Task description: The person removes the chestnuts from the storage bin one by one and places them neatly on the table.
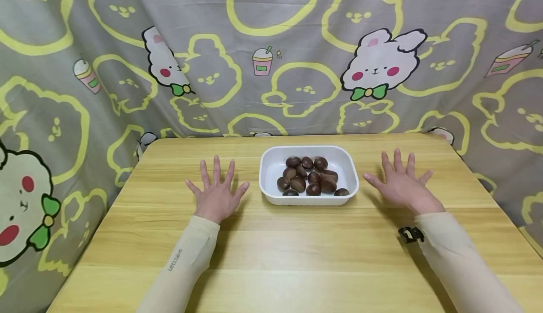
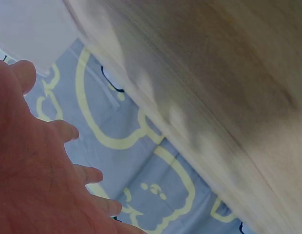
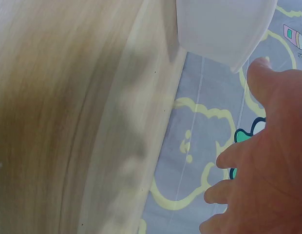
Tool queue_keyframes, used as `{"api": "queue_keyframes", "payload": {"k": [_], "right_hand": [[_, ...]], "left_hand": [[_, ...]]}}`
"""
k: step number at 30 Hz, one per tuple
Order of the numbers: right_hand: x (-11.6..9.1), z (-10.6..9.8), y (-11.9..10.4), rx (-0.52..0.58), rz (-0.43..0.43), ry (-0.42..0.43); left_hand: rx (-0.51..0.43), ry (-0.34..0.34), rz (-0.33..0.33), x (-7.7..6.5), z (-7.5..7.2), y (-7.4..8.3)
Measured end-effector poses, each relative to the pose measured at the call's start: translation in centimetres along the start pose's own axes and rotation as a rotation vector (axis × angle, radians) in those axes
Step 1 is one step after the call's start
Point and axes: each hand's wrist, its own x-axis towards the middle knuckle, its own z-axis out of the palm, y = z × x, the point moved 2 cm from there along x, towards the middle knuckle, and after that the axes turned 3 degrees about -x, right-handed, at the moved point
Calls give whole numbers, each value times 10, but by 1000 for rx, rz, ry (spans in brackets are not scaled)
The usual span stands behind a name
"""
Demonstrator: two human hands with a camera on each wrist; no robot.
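A white rectangular dish [image 1: 308, 200] stands toward the far side of the table, holding several brown chestnuts [image 1: 298, 184]. To its left, my left hand [image 1: 217, 197] is spread palm down with the fingers apart, holding nothing. My right hand [image 1: 403, 185] is likewise spread out on the dish's right side, its thumb pointing toward the rim. Both hands are apart from the dish. In the left wrist view the left palm [image 2: 39, 161] shows bare; in the right wrist view the right palm [image 3: 277, 165] does too, with the dish's side [image 3: 219, 29] beyond the thumb.
The wooden table [image 1: 271, 256] has its far edge just behind the dish. A grey curtain [image 1: 305, 20] with yellow outlines and cartoon rabbits hangs behind and around it. A black strap [image 1: 410, 234] is at the right wrist.
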Motion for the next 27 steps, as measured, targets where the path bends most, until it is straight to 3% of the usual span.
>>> {"api": "queue_keyframes", "payload": {"k": [5,8,13,16,21,25,27], "right_hand": [[-1,2,0,7,-6,10],[-1,-1,-3,29,-40,63],[2,-7,-17,227,-174,156],[5,-7,-27,348,-235,165],[10,-3,-37,444,-259,175],[14,0,-38,483,-272,171],[15,2,-38,494,-273,166]], "left_hand": [[-20,16,9,-1,-1,-4],[-58,92,53,0,-5,-4],[-242,280,185,6,-19,7],[-385,337,238,10,-27,18],[-532,324,326,17,-33,40],[-599,252,430,23,-31,56],[-611,200,450,26,-29,63]]}}
